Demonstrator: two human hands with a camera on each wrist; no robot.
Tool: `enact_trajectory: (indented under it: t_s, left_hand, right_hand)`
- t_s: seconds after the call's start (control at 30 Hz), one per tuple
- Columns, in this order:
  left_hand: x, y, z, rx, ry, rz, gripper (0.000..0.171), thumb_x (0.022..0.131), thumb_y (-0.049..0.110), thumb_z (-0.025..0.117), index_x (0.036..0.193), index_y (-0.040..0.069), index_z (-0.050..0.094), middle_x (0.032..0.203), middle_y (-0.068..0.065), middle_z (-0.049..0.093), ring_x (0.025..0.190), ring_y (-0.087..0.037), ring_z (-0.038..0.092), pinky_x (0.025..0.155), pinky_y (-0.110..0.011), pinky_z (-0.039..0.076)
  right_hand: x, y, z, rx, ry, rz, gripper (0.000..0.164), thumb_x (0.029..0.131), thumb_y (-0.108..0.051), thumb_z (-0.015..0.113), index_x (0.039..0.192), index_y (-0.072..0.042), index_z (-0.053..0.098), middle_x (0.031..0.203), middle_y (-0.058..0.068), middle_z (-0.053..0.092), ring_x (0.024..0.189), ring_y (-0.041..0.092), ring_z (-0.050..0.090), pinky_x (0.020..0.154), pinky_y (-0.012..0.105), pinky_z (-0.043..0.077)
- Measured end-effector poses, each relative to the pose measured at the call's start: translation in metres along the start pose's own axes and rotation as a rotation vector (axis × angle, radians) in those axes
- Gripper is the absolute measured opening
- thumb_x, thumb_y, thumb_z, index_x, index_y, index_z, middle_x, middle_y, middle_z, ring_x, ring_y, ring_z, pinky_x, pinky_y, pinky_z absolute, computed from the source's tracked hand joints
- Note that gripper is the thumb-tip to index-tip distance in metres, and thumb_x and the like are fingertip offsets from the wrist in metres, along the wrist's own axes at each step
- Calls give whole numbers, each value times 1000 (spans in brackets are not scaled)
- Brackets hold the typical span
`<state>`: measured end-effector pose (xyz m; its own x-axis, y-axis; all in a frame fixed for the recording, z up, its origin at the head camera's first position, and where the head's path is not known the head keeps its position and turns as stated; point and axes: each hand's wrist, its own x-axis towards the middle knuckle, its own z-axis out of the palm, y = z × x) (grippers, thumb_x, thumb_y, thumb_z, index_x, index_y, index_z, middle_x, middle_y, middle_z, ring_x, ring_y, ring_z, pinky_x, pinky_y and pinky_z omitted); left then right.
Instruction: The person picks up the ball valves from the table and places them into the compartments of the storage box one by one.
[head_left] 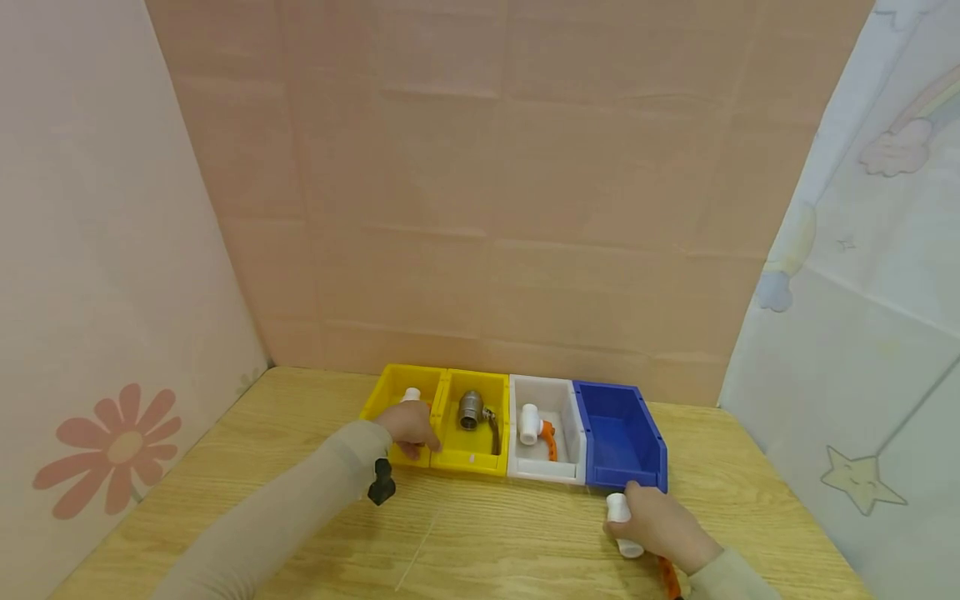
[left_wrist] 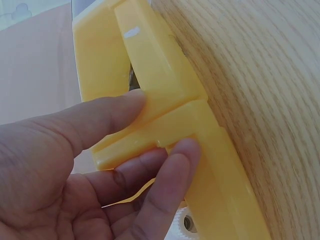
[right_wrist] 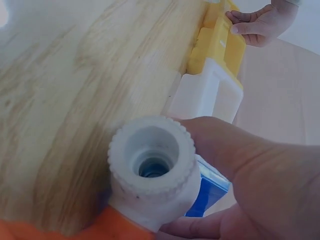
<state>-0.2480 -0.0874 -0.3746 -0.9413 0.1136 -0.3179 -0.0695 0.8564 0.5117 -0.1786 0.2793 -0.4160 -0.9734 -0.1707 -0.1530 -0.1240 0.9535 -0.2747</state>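
My left hand (head_left: 408,427) pinches the adjoining walls of two yellow bins, the left one (head_left: 397,375) and the one beside it (head_left: 483,463). In the left wrist view, the thumb lies on one side of the walls and the fingers on the other. My right hand (head_left: 663,521) grips a white plastic ball valve (head_left: 618,510) with an orange handle (head_left: 670,577), just in front of the blue bin (head_left: 617,429). The right wrist view shows the valve's ribbed round opening (right_wrist: 117,160) facing the camera. The left hand partly hides a white fitting (head_left: 411,395) in the left yellow bin.
A metal valve (head_left: 470,410) with a lever lies in the second yellow bin. The white bin (head_left: 547,472) holds another white valve (head_left: 529,425) with an orange handle. The four-sided bins stand in a row on the wooden table (head_left: 487,533), before a pinkish-brown backdrop (head_left: 487,292).
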Motion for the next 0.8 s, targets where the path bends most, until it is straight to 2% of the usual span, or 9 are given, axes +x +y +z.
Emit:
enact_trajectory:
  t_s: [0.27, 0.4, 0.5, 0.7, 0.8]
  left_hand:
    - [0, 0, 0, 11, 3, -8, 46, 82, 20, 78, 115, 0, 53, 58, 0, 44, 47, -12, 53, 57, -27, 57]
    - [2, 0, 0, 13, 4, -15, 50, 81, 21, 79, 119, 0, 53, 60, -1, 47, 47, -12, 54, 56, -26, 57]
    - [3, 0, 0, 11, -1, -16, 51, 81, 21, 79, 120, 0, 52, 58, 0, 44, 47, -12, 54, 55, -25, 56]
    - [4, -2, 0, 2, 0, -10, 74, 82, 21, 78, 142, -3, 41, 56, 1, 40, 45, -11, 53, 56, -26, 56]
    - [3, -2, 0, -5, 2, -8, 79, 82, 20, 78, 145, -3, 37, 56, 2, 39, 44, -11, 52, 56, -26, 57]
  right_hand:
    - [-2, -5, -10, 4, 11, -28, 59, 76, -37, 80, 102, 10, 56, 80, 9, 60, 68, 19, 54, 60, 35, 51]
    - [-5, -10, -20, 15, 26, -53, 52, 76, -33, 80, 98, 8, 56, 77, 8, 58, 65, 18, 53, 57, 33, 47]
    - [-5, -15, -31, 23, 19, -65, 50, 77, -31, 80, 98, 7, 56, 75, 7, 57, 63, 17, 52, 55, 31, 46]
    - [-5, -21, -52, 42, 16, -85, 44, 79, -33, 79, 92, 1, 55, 71, 5, 52, 58, 17, 50, 50, 29, 42]
    - [-3, -24, -64, 37, 25, -105, 42, 80, -35, 78, 87, -1, 54, 70, 5, 51, 57, 16, 48, 50, 29, 41]
